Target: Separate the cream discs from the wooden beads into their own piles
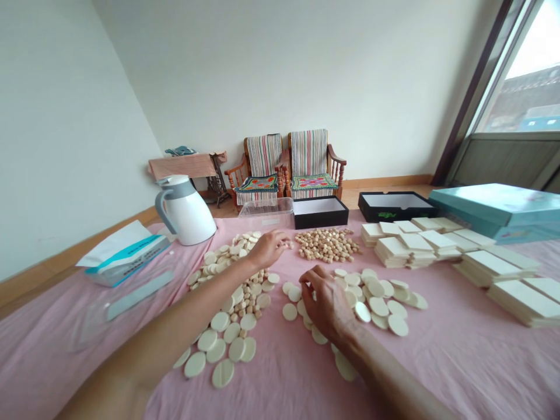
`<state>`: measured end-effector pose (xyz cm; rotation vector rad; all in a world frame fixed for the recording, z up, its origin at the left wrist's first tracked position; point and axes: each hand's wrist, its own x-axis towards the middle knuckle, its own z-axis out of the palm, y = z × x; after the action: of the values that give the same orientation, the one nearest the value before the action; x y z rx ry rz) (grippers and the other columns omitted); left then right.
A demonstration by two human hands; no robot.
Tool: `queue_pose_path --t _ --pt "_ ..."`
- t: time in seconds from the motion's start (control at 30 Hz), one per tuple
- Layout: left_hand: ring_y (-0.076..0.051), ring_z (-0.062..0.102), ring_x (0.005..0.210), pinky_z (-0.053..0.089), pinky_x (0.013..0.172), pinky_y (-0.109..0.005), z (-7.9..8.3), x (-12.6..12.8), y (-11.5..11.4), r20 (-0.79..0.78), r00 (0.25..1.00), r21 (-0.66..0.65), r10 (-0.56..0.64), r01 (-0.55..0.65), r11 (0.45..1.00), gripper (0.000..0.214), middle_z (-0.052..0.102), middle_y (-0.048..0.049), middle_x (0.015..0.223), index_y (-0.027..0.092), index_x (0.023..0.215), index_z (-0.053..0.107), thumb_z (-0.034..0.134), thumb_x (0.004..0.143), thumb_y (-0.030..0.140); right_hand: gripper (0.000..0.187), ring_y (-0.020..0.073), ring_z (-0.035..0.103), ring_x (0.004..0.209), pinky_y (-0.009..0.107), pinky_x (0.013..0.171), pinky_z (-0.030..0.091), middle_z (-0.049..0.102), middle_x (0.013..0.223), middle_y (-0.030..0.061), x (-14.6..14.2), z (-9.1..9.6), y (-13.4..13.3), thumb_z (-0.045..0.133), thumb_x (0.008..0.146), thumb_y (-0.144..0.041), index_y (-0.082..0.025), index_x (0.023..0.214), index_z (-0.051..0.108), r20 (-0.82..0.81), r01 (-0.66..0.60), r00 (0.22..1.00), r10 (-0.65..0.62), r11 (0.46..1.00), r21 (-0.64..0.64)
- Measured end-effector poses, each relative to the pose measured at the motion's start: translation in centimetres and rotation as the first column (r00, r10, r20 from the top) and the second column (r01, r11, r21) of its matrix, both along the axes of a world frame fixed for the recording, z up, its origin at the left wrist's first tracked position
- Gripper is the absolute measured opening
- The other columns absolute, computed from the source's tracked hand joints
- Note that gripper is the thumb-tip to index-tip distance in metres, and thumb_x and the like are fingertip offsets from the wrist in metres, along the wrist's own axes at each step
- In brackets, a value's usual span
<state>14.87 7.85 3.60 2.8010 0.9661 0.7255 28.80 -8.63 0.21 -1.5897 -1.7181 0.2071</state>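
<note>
My left hand (269, 248) reaches across the cloth, its fingers drawn together on small wooden pieces at the fingertips. Just right of those fingertips lies a heap of small wooden pieces (328, 245). Beneath my left forearm, more of the small pieces (248, 296) are mixed with round wooden discs (219, 321). My right hand (326, 300) is low over another spread of pale round discs (378, 305), palm down with the fingers curled. Whatever its fingertips may hold is hidden.
Stacks of pale rectangular boards (394, 248) stand at the right, before a turquoise box (499, 210). Two black box trays (321, 220) and a clear plastic container (266, 208) line the back. A white jug (188, 216) and tissue pack (126, 256) are left on the pink cloth (446, 361).
</note>
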Motion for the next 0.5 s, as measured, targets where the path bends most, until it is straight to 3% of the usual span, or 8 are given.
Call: queue_pose_path --t 0.1,0.2,0.33,0.5 --pt "-0.015 0.063 0.082 0.049 0.081 -0.026 0.0 0.1 1.7 0.001 0.994 0.043 0.109 -0.109 0.993 0.031 0.066 -0.0063 0.104 0.017 0.103 0.068 0.052 0.078 0.008 0.017 0.0122 0.056 0.071 0.022 0.065 0.037 0.059 0.084 0.003 -0.1 0.1 0.0 0.047 0.085 -0.01 -0.017 0.08 0.063 0.01 0.008 1.0 -0.007 1.0 -0.005" --pt "-0.018 0.064 0.087 0.048 0.083 -0.027 0.2 -1.8 2.6 -0.118 0.98 0.044 0.163 -0.158 0.986 0.025 0.071 -0.0053 0.093 0.017 0.088 0.072 0.05 0.078 0.01 0.018 0.0126 0.055 0.071 0.023 0.066 0.036 0.059 0.082 0.0029 -0.2 0.3 -0.1 0.047 0.085 -0.011 -0.017 0.079 0.063 0.031 0.003 1.0 -0.002 1.0 -0.022" --pt "-0.018 0.065 0.082 0.048 0.077 -0.025 -0.4 -4.4 2.8 -0.241 0.959 0.014 0.151 -0.152 0.988 0.021 0.072 -0.0031 0.083 0.02 0.08 0.073 0.056 0.072 0.011 0.018 0.0134 0.056 0.074 0.023 0.067 0.037 0.06 0.083 0.0034 -0.3 0.4 -0.2 0.048 0.085 -0.01 -0.017 0.08 0.064 0.036 -0.011 0.999 0.013 0.999 -0.05" --pt "-0.02 0.065 0.082 0.046 0.074 -0.025 -1.6 -4.8 3.0 -0.342 0.934 0.015 0.109 -0.111 0.994 0.016 0.071 -0.0052 0.078 0.02 0.071 0.072 0.059 0.068 0.01 0.019 0.0138 0.058 0.077 0.023 0.068 0.037 0.061 0.084 0.0039 -0.3 0.2 -0.1 0.047 0.085 -0.012 -0.018 0.08 0.064 0.038 -0.005 0.999 0.006 0.999 -0.045"
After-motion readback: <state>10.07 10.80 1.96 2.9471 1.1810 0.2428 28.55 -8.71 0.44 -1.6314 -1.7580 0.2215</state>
